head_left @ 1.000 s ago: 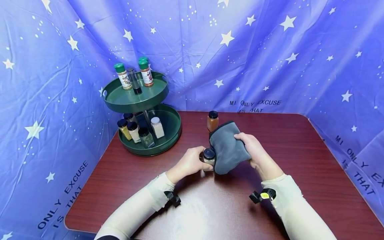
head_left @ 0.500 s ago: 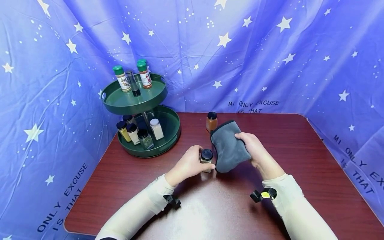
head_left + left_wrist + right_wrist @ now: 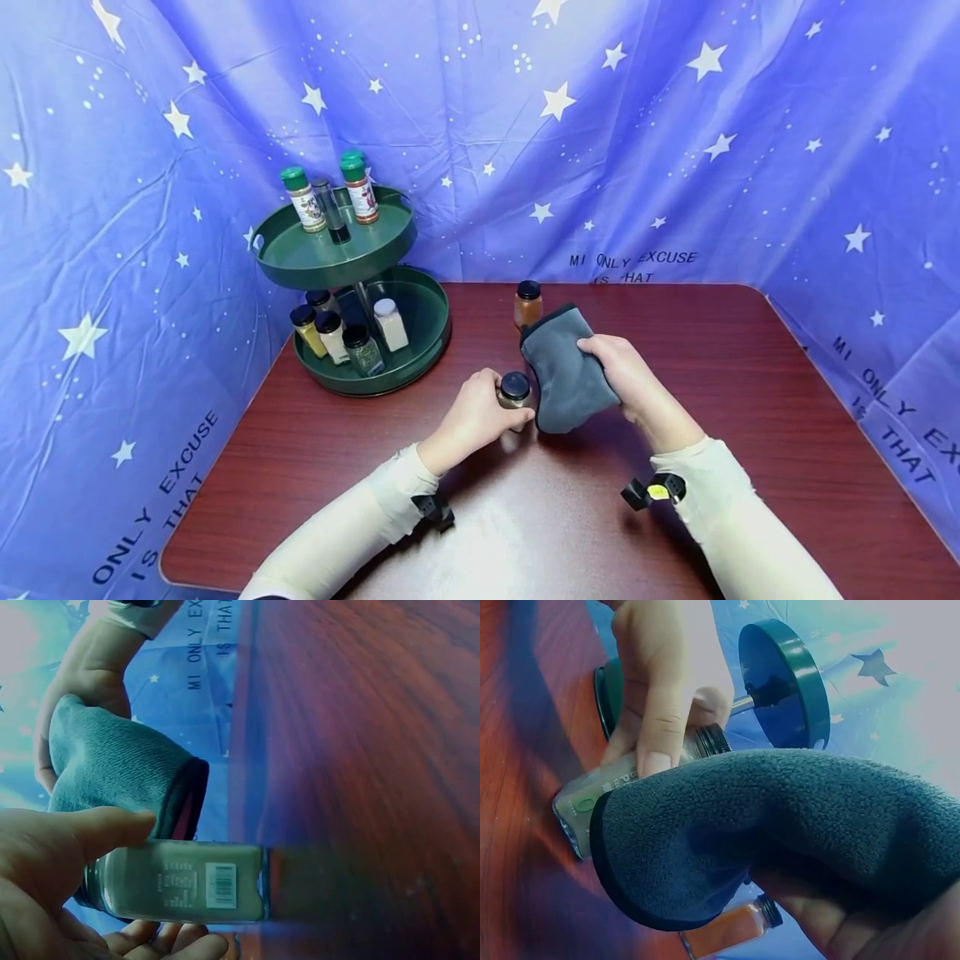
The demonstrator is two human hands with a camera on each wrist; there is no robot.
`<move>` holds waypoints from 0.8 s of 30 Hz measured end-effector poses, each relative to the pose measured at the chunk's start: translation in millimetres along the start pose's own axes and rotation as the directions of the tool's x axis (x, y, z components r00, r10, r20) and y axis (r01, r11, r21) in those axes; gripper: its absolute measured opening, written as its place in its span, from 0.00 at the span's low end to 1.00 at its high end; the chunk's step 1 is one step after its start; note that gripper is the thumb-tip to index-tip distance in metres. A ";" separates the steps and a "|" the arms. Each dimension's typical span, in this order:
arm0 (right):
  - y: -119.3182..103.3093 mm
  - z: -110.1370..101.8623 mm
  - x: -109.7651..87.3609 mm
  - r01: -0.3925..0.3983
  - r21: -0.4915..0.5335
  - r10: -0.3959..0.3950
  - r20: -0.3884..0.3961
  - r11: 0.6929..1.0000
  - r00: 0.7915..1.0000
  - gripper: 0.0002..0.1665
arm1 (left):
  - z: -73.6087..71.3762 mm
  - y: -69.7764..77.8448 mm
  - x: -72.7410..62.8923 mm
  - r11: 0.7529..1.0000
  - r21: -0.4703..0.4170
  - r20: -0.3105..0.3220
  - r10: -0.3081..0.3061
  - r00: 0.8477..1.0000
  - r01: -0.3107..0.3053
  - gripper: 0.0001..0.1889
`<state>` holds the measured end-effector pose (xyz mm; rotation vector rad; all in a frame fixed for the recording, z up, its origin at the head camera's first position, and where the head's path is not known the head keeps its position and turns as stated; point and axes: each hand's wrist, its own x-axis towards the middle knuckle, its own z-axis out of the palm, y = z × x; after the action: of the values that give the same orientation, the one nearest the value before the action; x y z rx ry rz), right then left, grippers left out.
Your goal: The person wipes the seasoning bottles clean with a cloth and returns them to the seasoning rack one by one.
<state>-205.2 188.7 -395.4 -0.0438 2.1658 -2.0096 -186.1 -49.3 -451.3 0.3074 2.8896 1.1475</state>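
Note:
A black-lidded glass spice jar (image 3: 180, 883) with a barcode label and pale contents is gripped between the thumb and fingers of my left hand (image 3: 474, 417). In the head view its black lid (image 3: 515, 385) shows above the hand. My right hand (image 3: 632, 379) holds a folded grey cloth (image 3: 570, 371) with a dark border, thumb on top. The cloth is right beside the jar; in the right wrist view the cloth (image 3: 705, 825) overlaps part of it. Behind the cloth stands an orange-brown spice jar (image 3: 528, 307) with a black lid, its lower part partly covered.
At the back left stands a two-tier dark green rack (image 3: 341, 271). Green-capped shakers (image 3: 303, 200) and a slim clear bottle share its upper tier. Several spice jars (image 3: 364, 350) and a white-lidded jar (image 3: 391, 325) sit below. A star-print curtain hangs behind the reddish-brown table (image 3: 735, 358).
My left hand has shifted slightly left with the jar, opening a small gap to the cloth. The right hand still holds the cloth, nearly in place. The head view has tilted slightly.

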 end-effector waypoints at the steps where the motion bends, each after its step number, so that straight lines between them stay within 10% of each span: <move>1: -0.3 1.1 -0.6 0.002 -0.007 -0.002 0.006 1.000 1.000 0.12 | -1.2 -0.2 0.9 1.000 0.004 0.001 0.006 1.000 -0.006 0.29; 24: 21.9 22.0 2.8 -0.045 -0.050 0.045 0.011 0.998 0.999 0.17 | -14.1 -8.4 11.0 0.987 -0.110 0.096 0.127 0.987 -0.117 0.17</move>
<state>-202.3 168.3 -418.9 -0.0138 2.1889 -1.9264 -199.6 -62.7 -446.0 0.5306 2.7446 1.2546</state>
